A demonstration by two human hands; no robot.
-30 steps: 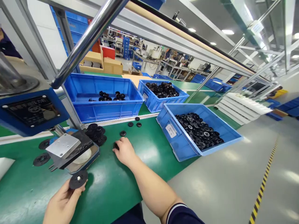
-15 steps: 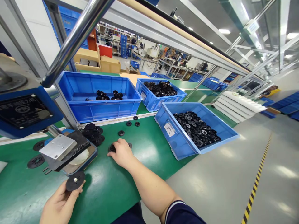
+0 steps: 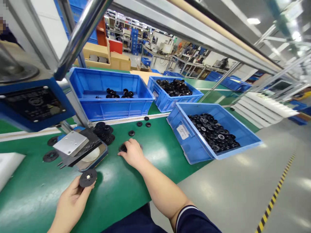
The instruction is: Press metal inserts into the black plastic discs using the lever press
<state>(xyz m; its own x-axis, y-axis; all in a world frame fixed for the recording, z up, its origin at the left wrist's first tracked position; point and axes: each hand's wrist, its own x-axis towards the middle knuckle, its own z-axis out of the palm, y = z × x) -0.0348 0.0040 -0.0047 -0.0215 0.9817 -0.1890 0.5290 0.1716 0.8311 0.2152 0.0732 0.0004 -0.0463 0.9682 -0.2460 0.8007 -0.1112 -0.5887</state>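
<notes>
My left hand (image 3: pixel 73 199) grips a black plastic disc (image 3: pixel 84 181) with a small white piece at its centre, held tilted above the green table near its front. On the table, my right hand (image 3: pixel 133 153) has its thumb and fingers closed around a small black round part (image 3: pixel 123 148), most of which the hand covers. Just beyond it lies a loose black ring (image 3: pixel 131 133), with several similar ones farther back. A press (image 3: pixel 70 144) with a metal block stands left of my right hand, and a pile of black discs (image 3: pixel 104 132) sits beside its base.
A blue bin (image 3: pixel 184 142) full of black rings stands tilted at the right. Behind are a blue bin (image 3: pixel 114 108) with a few black parts and another blue bin (image 3: pixel 165 102) heaped with them. A chrome bar (image 3: pixel 82 38) slants across the upper left. White foam (image 3: pixel 9 166) lies far left.
The view has swung, so the whole scene sits farther right and slightly higher. Both hands keep their hold, with little movement relative to the table.
</notes>
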